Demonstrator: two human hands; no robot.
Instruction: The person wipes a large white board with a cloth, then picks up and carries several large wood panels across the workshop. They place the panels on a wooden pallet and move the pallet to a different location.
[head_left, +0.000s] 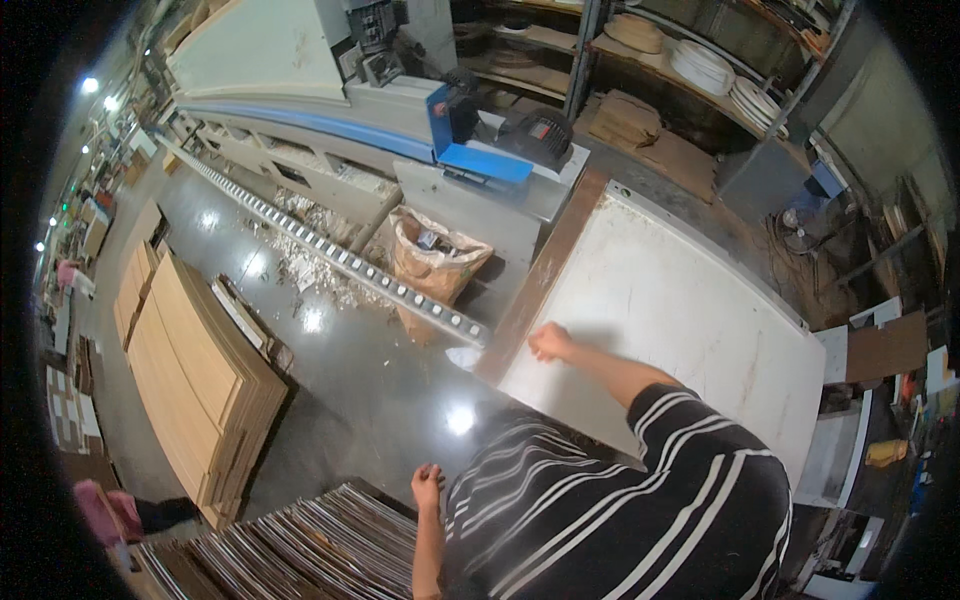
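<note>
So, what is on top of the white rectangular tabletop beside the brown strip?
The tabletop looks lightly scuffed; the bare right hand is over its left side, contact unclear. The striped black sleeve hides what lies beneath.

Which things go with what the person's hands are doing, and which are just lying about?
Seem to belong:
- right hand, curled over the white tabletop
- brown strip along its edge

Seem just lying about:
- stack of pale boards
- paper sack
- white coils
</note>
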